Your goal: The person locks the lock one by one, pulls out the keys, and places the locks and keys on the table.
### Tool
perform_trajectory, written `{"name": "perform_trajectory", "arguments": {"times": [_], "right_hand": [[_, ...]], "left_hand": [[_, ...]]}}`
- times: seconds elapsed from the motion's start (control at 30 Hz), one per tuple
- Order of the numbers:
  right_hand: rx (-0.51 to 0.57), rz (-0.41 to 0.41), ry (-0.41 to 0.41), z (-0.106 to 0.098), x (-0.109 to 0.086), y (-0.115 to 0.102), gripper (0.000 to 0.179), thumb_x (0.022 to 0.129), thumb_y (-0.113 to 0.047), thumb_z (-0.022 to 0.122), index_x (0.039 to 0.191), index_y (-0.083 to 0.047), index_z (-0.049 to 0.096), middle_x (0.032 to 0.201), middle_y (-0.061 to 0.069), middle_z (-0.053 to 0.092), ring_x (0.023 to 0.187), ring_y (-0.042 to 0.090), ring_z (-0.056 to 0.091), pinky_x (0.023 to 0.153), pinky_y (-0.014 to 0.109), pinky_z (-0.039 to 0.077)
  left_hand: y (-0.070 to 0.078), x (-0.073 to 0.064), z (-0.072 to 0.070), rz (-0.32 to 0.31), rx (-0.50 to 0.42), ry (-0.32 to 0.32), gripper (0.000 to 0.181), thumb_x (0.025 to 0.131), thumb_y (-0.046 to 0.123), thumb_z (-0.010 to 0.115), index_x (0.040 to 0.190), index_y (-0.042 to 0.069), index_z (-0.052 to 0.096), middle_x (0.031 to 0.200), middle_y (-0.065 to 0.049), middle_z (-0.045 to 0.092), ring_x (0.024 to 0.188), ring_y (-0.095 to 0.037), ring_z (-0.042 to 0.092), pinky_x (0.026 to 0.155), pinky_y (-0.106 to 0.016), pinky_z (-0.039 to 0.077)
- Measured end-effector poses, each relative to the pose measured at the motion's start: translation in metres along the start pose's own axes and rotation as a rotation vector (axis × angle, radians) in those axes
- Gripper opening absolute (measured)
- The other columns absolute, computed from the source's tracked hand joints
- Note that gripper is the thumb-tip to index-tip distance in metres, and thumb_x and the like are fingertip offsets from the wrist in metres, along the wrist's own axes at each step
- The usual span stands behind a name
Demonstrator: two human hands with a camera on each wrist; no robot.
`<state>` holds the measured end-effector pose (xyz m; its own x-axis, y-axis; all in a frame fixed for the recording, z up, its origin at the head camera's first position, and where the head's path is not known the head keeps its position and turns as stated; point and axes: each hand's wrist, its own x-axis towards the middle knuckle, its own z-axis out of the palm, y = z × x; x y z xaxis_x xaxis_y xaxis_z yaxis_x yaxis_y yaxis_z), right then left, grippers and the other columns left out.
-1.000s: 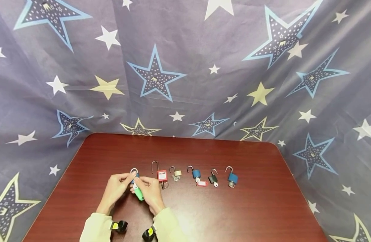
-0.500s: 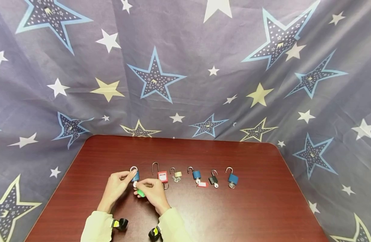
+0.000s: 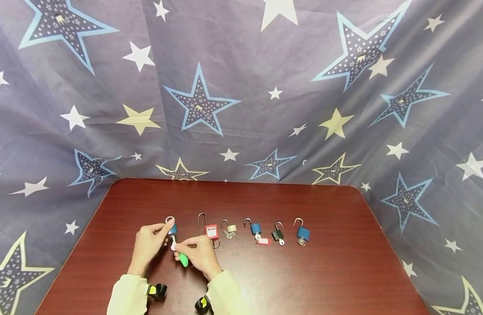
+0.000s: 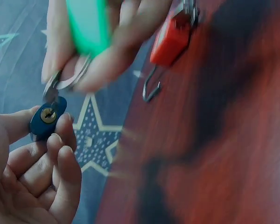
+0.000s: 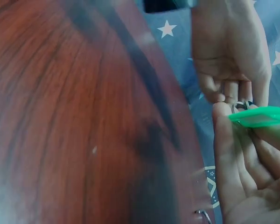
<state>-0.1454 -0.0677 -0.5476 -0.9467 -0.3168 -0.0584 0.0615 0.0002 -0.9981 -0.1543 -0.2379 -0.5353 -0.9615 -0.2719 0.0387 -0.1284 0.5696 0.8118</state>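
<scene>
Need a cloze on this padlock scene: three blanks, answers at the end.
1. The left hand pinches a small metal padlock whose body is ____.
2. The right hand holds a silver metal key and a ____ plastic tag.
3. On the reddish-brown wood-grain table lie ____ open padlocks.

Missing words: blue; green; five.

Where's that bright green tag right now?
In the head view, left of centre, the green tag is at the right hand, below the blue padlock pinched by the left hand.
</scene>
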Motion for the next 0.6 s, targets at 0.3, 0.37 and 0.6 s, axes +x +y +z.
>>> {"name": "perform_trajectory", "arguments": {"times": [0.3,0.37,0.6], "right_hand": [[-0.364,-0.14,-0.05,-0.002,0.0,0.013,0.014,0.086,-0.021,0.077,0.08,-0.008,0.08,0.067,0.002,0.074,0.053,-0.011,0.056,0.05,0.01,0.043],[-0.503,-0.191,-0.03,-0.001,0.0,0.015,0.012,0.085,-0.023,0.079,0.078,-0.013,0.081,0.066,-0.005,0.073,0.054,-0.015,0.052,0.052,0.008,0.042],[-0.805,-0.216,0.036,0.009,-0.003,0.019,0.006,0.081,-0.028,0.082,0.075,-0.026,0.082,0.071,-0.015,0.073,0.061,-0.013,0.055,0.053,0.008,0.04]], "left_hand": [[-0.006,0.021,-0.001,0.031,0.073,-0.073,0.048,0.095,0.055,0.06,0.091,0.01,0.077,0.066,-0.003,0.069,0.062,-0.016,0.065,0.058,-0.025,0.046],[-0.008,0.026,0.002,0.034,0.086,-0.087,0.046,0.095,0.053,0.06,0.09,0.01,0.077,0.067,-0.003,0.07,0.06,-0.013,0.063,0.058,-0.026,0.046],[-0.013,0.038,0.009,0.071,0.189,-0.091,0.037,0.096,0.043,0.064,0.093,0.008,0.077,0.072,-0.006,0.072,0.07,-0.022,0.066,0.064,-0.035,0.05]]}}
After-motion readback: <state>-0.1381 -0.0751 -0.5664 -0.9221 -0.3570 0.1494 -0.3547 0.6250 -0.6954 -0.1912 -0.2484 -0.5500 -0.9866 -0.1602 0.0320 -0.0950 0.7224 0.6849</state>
